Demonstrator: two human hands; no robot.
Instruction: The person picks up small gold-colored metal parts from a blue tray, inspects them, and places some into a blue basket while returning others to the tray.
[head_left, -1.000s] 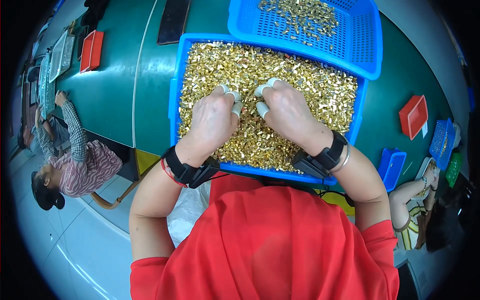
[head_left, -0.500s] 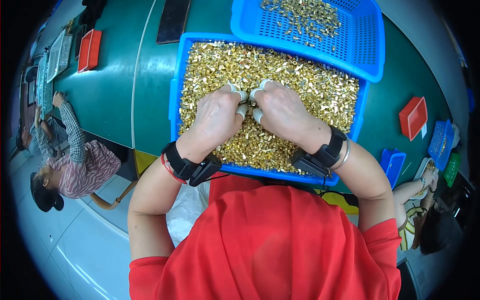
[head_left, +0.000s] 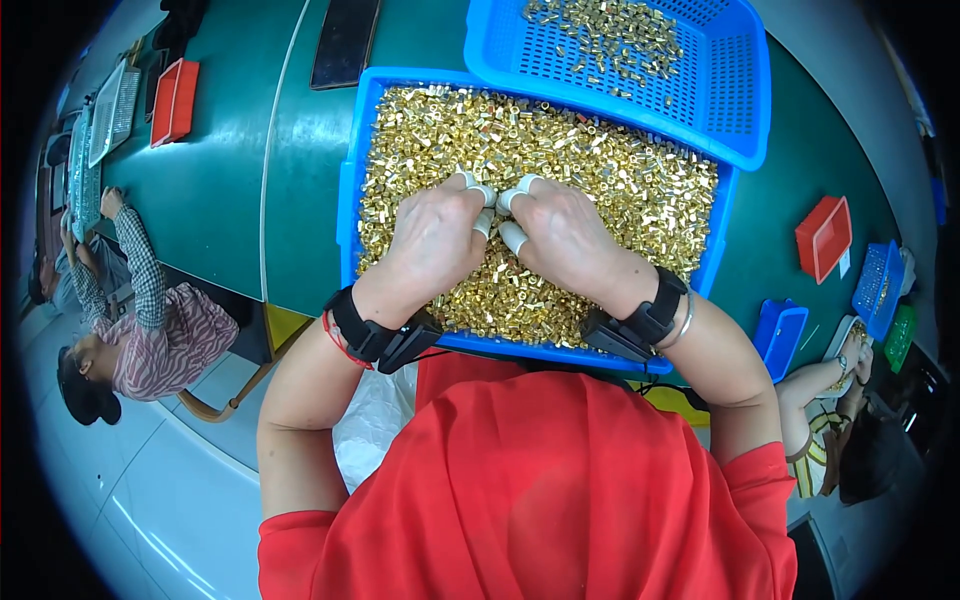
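Note:
A large blue tray (head_left: 350, 210) in front of me is heaped with small brass-coloured metal fittings (head_left: 420, 130). Over the middle of the heap my left hand (head_left: 437, 232) and my right hand (head_left: 562, 230) meet, fingertips almost touching. Both have white finger cots on the thumb and fingers, and both are closed in a pinch. Whatever sits between the fingertips is too small and hidden to name. Resting on the tray's far right corner is a perforated blue basket (head_left: 735, 90), with more of the fittings in it.
On the green table (head_left: 220, 200) lie a dark phone-like slab (head_left: 345, 42) at the back and a red bin (head_left: 175, 102) to the left. At right stand another red bin (head_left: 824, 240) and a small blue bin (head_left: 780, 338). Co-workers sit at both sides.
My right hand has shifted slightly left, its fingertips drawing nearer to the left hand's. The left hand keeps nearly the same place.

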